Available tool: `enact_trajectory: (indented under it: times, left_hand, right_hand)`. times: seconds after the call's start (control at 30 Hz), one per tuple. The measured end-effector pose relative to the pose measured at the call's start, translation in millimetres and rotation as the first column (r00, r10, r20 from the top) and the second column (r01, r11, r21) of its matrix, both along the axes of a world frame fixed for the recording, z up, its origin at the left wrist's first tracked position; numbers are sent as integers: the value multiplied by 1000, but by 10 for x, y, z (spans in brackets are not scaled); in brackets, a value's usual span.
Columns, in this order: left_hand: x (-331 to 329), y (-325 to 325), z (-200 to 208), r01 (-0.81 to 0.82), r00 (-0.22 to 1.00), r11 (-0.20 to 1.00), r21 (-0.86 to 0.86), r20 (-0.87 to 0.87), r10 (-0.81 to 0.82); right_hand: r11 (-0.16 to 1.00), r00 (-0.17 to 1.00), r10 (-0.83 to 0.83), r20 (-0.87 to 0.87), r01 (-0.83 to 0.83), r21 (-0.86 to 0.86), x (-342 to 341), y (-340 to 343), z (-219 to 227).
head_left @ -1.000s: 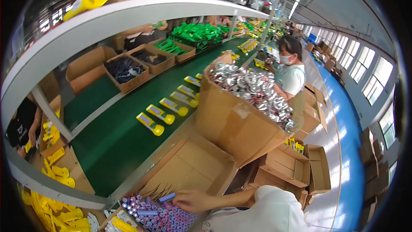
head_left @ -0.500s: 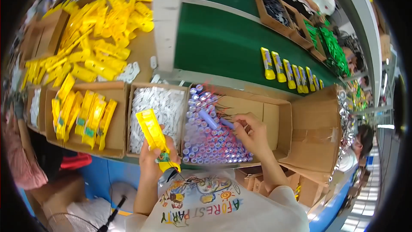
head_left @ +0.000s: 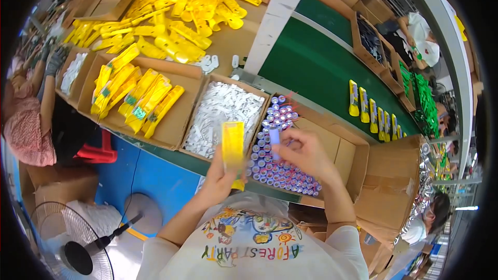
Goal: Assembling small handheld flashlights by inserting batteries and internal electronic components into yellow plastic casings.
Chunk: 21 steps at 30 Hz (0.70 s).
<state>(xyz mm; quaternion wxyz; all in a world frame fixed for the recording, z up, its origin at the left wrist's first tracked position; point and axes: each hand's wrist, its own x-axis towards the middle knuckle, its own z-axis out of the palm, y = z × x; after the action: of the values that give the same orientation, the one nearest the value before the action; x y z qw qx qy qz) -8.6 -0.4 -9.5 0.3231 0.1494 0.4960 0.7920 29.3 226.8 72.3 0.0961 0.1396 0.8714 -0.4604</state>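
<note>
My left hand [head_left: 215,179] is closed around a long yellow plastic housing [head_left: 233,145], which is blurred by motion and stands roughly upright in front of me. In my right hand [head_left: 311,156] the fingertips pinch a purple cylindrical battery [head_left: 274,142], held just right of the housing and apart from it. Below that hand, a cardboard box holds rows of purple batteries [head_left: 282,170] standing on end with thin red wires among them. Small white plastic parts [head_left: 225,106] fill the box beyond my left hand.
Farther left, a carton holds several yellow housings [head_left: 137,96], and a large heap of them [head_left: 176,15] lies behind. Assembled yellow pieces [head_left: 372,111] line the green conveyor [head_left: 311,57]. A metal post [head_left: 277,18] rises beyond the boxes. A fan [head_left: 78,254] stands lower left; co-workers sit around.
My view has turned, shifting the boxes in the picture. The right hand has raised a battery from the box and brought it nearer the housing. The left hand has turned the housing more upright.
</note>
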Motion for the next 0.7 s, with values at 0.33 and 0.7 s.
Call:
enact_trajectory:
  times: [0.33,0.7]
  left_hand:
    - [50,37,192,100,976,974,-204,-171,-137]
    - [-128,-499,57,-223,971,974,31,94,219]
  right_hand:
    - [892,982,105,156,-24,-451,-222,-474,1]
    - [932,947,312,-78,-321,-169,-1055,-497,-458]
